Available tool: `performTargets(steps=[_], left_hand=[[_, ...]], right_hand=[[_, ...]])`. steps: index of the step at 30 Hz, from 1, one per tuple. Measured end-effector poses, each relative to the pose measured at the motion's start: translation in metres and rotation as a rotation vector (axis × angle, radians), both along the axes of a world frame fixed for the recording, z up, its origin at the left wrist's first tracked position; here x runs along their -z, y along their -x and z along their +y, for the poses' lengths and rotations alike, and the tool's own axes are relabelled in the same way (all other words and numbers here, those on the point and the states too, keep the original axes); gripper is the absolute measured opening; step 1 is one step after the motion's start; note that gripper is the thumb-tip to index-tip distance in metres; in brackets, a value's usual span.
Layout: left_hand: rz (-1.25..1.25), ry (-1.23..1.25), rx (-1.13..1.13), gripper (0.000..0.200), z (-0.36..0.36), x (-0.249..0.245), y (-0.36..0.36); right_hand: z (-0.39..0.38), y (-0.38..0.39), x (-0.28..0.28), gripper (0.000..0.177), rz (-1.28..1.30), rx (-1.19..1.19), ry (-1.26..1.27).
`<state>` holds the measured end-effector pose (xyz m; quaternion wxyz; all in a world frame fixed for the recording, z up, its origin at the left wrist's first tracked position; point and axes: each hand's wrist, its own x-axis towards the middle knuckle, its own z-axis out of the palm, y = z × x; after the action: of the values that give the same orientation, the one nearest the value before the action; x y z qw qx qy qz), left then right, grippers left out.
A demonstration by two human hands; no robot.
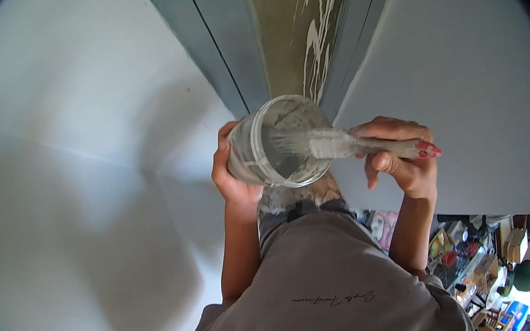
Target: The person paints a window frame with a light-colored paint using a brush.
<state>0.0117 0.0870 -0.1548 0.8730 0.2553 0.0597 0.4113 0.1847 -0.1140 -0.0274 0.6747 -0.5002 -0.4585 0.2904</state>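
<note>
My left hand [232, 176] is wrapped around the side of a clear plastic bucket [251, 150], which tilts with its mouth toward the right. Grey paint or plaster coats the inside of the bucket and its rim. In my right hand [403, 155] is a paintbrush [335, 143], gripped by its handle between thumb and fingers. The handle is smeared grey and ends in a red tip. Its bristles, wet with the same grey stuff, reach into the bucket's mouth. Both hands are in front of my chest.
A white wall [65, 157] with soft shadows fills the left, and another pale wall [451, 63] the right. Between them a grey frame [219, 32] surrounds a brownish panel [279, 38] streaked with white drips. Low at right lies a cluttered area with a green round object [527, 275].
</note>
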Motion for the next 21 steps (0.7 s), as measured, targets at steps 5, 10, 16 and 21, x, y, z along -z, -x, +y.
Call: performTargets(steps=[5,10,16,21], left_hand=[[0.068,-0.201,-0.065,0.05,0.014,0.003,-0.006],[0.024,-0.235,-0.056,0.061,0.037,0.015,-0.006],[-0.006,-0.312,-0.014,0.054,0.034,-0.016,-0.004],[0.01,-0.282,-0.074,0.062,0.037,-0.017,-0.001]], right_hand=[[0.006,0.007,-0.007,0.032,-0.207,0.156,0.157],[0.035,0.021,-0.007,0.021,-0.447,0.269,0.15],[0.042,0.042,-0.021,0.018,-0.458,0.344,0.18],[0.051,0.044,-0.023,0.019,-0.521,0.317,0.235]])
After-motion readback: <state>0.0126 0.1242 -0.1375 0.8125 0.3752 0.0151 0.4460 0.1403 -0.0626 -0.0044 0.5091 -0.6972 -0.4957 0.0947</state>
